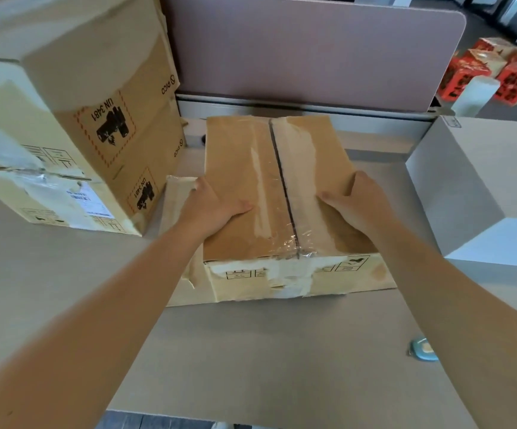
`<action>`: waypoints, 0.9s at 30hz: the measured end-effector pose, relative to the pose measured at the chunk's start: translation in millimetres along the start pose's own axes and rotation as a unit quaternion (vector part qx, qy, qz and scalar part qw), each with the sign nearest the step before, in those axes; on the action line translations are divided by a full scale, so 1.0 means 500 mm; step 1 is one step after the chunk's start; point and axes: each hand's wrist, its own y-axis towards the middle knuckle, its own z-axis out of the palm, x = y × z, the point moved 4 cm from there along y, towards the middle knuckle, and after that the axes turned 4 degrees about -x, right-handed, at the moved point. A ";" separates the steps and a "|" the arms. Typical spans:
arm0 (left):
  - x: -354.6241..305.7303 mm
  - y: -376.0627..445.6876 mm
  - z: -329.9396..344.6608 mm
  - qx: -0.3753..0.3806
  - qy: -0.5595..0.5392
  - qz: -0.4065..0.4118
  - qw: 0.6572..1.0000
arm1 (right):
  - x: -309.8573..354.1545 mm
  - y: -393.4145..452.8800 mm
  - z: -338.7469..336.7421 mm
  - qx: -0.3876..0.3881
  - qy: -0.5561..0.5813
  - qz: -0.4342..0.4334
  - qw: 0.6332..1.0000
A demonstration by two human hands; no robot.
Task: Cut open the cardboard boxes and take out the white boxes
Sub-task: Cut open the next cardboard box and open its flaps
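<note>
On the desk [251, 351], centre of the head view, lies 1 flat cardboard box [269, 193], its long seam running away from the person. Clear tape over that seam looks split along a dark gap; the 2 top flaps lie closed and level. Torn tape and ragged paper hang off the near end face.

Left hand [217, 202]: fingers spread and nearly flat on the left flap, thumb pointing toward the seam — pressing, not gripping. Right hand [356, 202]: fingers likewise extended on the right flap, thumb toward the seam, wrapped round nothing. Neither holds a tool.

Handling judgement: corrugated board, stiff across the panels but soft at the worn corners and the peeled end. Tape residue is glossy and probably slick, so bare brown board gives better purchase. Weight cannot be told from this view. Best hold for opening — fingertips under the inner edge of each flap at the seam, lifting outward. For moving it, palms on the 2 long sides.

Count:
- cardboard boxes: 2 clearly — the flat one, plus 1 tall box [74, 119] at left with UN 3481 labels; whether that is a stack I cannot tell.
- white box [480, 187]: 1, at right, well apart from the hands.
- small blue-green object [424, 348]: 1, near the right forearm; too blurred to identify.
- red packages [498, 72]: several, behind the pink partition [313, 48].
</note>
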 end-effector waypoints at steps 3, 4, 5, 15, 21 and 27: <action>-0.033 -0.018 -0.007 -0.037 0.176 0.116 0.977 | -0.004 -0.037 -0.015 -0.042 -0.047 -0.044 0.997; -0.052 -0.028 -0.005 -0.044 0.219 0.177 0.959 | -0.009 -0.055 -0.024 -0.050 -0.056 -0.055 0.996; -0.070 -0.036 0.001 -0.045 0.237 0.230 0.943 | -0.016 -0.071 -0.032 -0.059 -0.062 -0.065 0.994; -0.185 -0.264 0.193 0.149 0.265 0.599 0.741 | -0.214 -0.287 -0.118 -0.119 -0.096 0.087 0.984; -0.131 -0.355 0.328 0.213 0.336 0.676 0.621 | -0.343 -0.368 -0.084 -0.076 -0.091 0.160 0.980; -0.046 -0.334 0.394 0.260 0.370 0.614 0.647 | -0.421 -0.344 -0.001 -0.009 -0.085 0.144 0.986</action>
